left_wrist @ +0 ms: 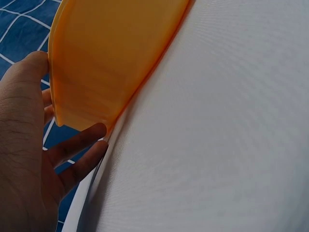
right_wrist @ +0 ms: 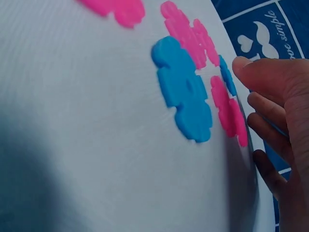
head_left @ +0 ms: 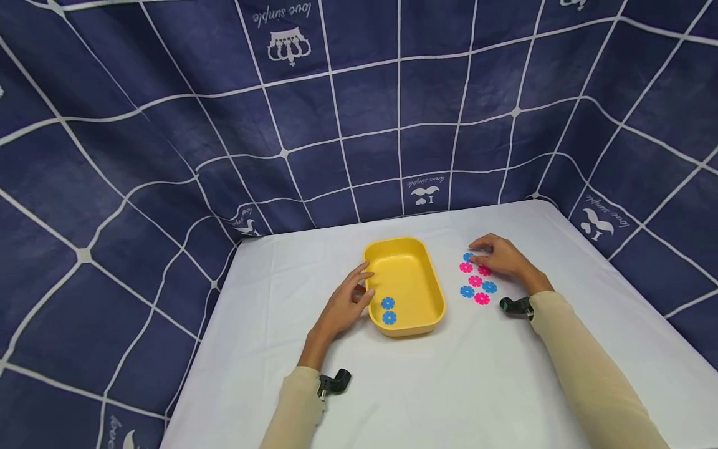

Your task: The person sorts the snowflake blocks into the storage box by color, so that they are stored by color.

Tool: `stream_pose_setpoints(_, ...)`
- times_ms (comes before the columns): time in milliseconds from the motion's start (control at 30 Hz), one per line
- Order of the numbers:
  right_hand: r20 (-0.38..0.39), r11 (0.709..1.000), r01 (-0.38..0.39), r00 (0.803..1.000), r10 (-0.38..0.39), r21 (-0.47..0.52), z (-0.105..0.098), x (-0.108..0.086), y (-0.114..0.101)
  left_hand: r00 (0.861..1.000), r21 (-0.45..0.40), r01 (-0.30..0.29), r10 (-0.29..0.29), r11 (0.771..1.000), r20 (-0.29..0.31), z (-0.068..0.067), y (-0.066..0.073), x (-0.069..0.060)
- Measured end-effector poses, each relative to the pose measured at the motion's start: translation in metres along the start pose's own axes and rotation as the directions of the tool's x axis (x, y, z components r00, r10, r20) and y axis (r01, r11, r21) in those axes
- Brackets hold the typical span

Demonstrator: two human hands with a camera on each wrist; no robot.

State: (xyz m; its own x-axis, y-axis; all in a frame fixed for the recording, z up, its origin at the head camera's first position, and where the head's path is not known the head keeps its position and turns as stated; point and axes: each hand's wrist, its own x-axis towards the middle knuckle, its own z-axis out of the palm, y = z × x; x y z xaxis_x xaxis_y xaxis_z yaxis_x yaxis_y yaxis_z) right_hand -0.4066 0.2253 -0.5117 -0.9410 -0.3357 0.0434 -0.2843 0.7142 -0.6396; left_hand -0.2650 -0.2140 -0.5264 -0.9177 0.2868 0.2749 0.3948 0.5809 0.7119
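Observation:
A yellow tray [head_left: 399,280] holds two blue flower-shaped pieces [head_left: 388,303] near its front left corner. My left hand [head_left: 343,305] rests at the tray's left side, fingers spread and loosely bent at the rim; the left wrist view has this hand [left_wrist: 34,140] beside the tray wall [left_wrist: 111,63]. Right of the tray, my right hand [head_left: 502,257] hovers with thumb and fingers apart around the farthest blue piece [head_left: 468,257]. In the right wrist view, the right thumb and fingers [right_wrist: 277,116] are near that blue piece [right_wrist: 227,76], with no grip visible.
Several pink pieces [head_left: 475,281] and two more blue pieces [head_left: 467,291] lie on the white cloth [head_left: 426,386] close to my right hand. A dark blue curtain with white lines [head_left: 364,100] stands behind and at both sides of the table.

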Motion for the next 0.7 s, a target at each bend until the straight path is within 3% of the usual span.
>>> stream_pose_setpoints(167, 0.007, 1.000, 0.001, 1.000, -0.001, 0.005, 0.002, 0.002, 0.005, 1.000, -0.001, 0.005, -0.005, 1.000, -0.007, 0.001, 0.001, 0.001)
stream_pose_setpoints(433, -0.031, 0.998, 0.040, 0.999, -0.041, -0.048, 0.006, 0.002, 0.011, 1.000, -0.002, 0.008, -0.008, 1.000, -0.002, 0.001, 0.001, 0.003)
stream_pose_setpoints(700, -0.076, 0.997, 0.062, 0.995, -0.064, -0.035, 0.011, 0.003, 0.014, 1.000, -0.004, 0.015, -0.015, 1.000, 0.006, 0.001, 0.000, 0.003)
